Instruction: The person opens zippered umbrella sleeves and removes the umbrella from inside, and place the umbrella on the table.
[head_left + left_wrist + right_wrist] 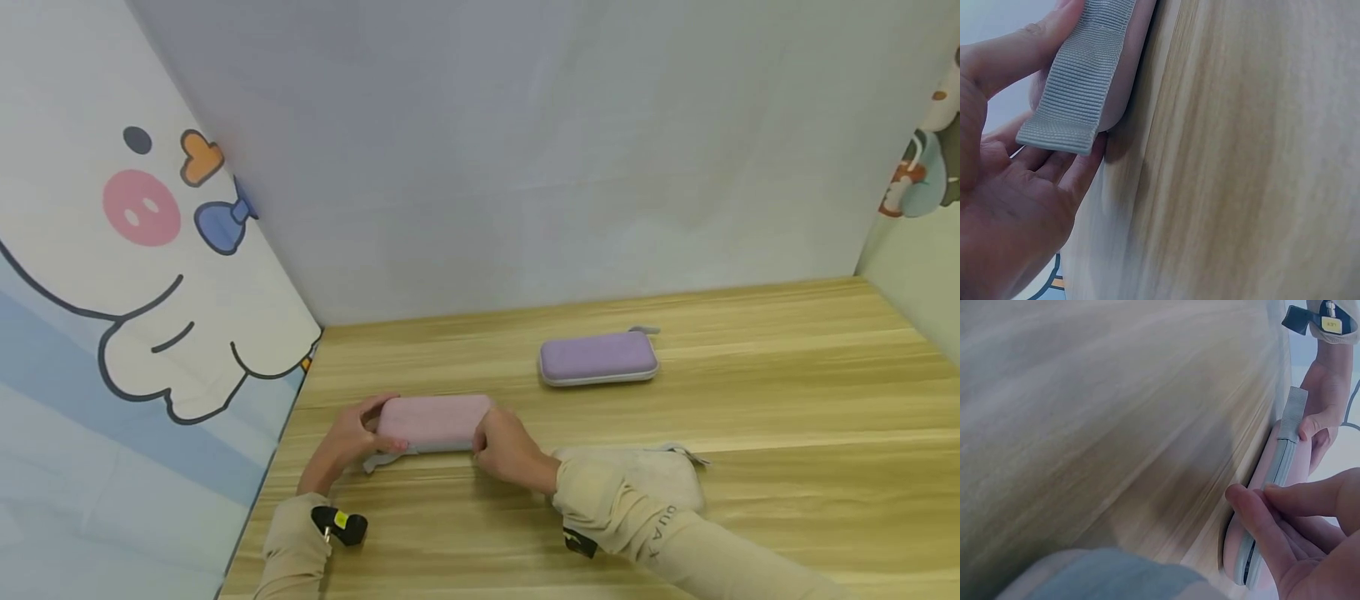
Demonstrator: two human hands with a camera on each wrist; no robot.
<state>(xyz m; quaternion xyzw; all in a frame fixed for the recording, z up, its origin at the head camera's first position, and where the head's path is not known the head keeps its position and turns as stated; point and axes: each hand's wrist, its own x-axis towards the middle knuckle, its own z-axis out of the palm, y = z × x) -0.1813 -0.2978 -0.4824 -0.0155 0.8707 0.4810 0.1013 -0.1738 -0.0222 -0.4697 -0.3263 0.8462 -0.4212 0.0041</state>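
A pink pencil case (pixel 435 419) with a grey zipper (pixel 1282 464) lies on the wooden table at left centre. Its left end is gripped by my left hand (pixel 351 439), thumb on the near side and fingers round the far side. From that end sticks out a ribbed grey strap (pixel 1085 75), beside the left thumb. At the case's right end my right hand (pixel 512 450) pinches with thumb and forefinger at the zipper line; the fingertips hide the zipper pull. Behind those fingers, the right wrist view shows a dark gap between the zipper's edges.
A purple pencil case (pixel 598 357) lies farther back, right of centre. Partly beneath my right forearm in the head view is a whitish case (pixel 663 477) with a grey strap. A pale wall (pixel 562 167) rises behind the table, and a cartoon-printed panel (pixel 67 350) borders its left.
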